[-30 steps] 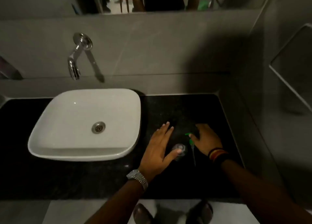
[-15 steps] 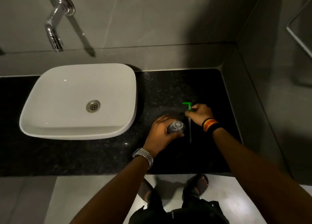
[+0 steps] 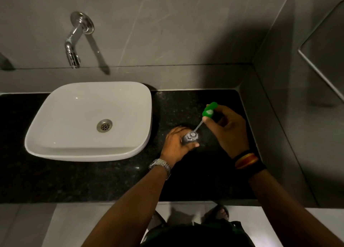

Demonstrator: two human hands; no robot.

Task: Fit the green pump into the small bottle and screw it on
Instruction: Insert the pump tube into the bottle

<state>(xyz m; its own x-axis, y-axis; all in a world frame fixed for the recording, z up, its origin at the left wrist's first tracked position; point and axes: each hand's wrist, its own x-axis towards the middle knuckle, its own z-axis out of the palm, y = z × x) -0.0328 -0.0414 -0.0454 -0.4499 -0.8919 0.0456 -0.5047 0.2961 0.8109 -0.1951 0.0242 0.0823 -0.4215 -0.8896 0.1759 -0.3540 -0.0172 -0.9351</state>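
Note:
A small clear bottle (image 3: 190, 138) stands on the black counter (image 3: 186, 181), seen from above with its round mouth showing. My left hand (image 3: 176, 144) is wrapped around its body. My right hand (image 3: 228, 129) holds the green pump (image 3: 209, 110) by its head, tilted, up and to the right of the bottle. The pump's thin clear tube (image 3: 198, 126) slants down-left, and its tip is at the bottle's mouth. Whether the tip is inside the mouth is too small to tell.
A white basin (image 3: 55, 135) sits on the counter to the left, under a chrome wall tap (image 3: 74, 41). Grey tiled walls close the back and the right side. The counter's front edge runs below my forearms, with the floor and my feet beneath.
My right hand has lifted the pump off the counter and tilted its tube down to the bottle's mouth. My left hand still holds the bottle. The camera has moved slightly.

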